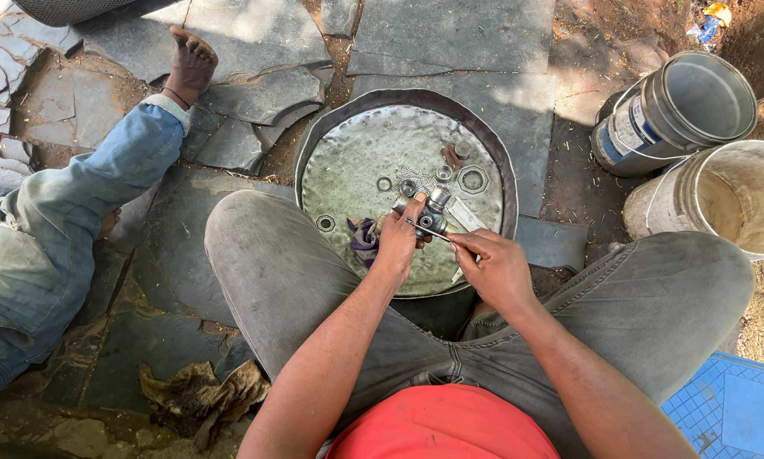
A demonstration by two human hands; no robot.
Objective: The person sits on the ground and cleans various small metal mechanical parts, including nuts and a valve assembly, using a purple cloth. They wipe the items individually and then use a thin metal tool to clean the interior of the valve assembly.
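Red shirt (446, 433) and grey trousers (645, 314) fill the near edge of the view, with both forearms reaching out over the knees toward a round dented metal pan (348, 170) on the stone paving (450, 34). Left hand (396, 242) is wrapped around a small metal cross-shaped part (429, 214), thumb and fingers closed on it, held just above the pan's near edge. Right hand (494, 268) pinches a thin rod-like tool (437, 231) whose tip meets the part.

Judging from how things lie, the tool could slip off the part and jab the left fingers, since the grip is a fingertip pinch. If the part drops, it would likely land among the loose washers and a large nut (472, 179) toward the pan's far edge, scattering them; small rings could bounce over the low rim onto the dirt.

Most of the part is covered by the left fingers, so its exact kind is unclear. A purple rag (363, 238) is half hidden behind the left wrist. Two buckets (722, 195) at right are partly cut off, and another person's jeans leg (67, 229) runs off the left.
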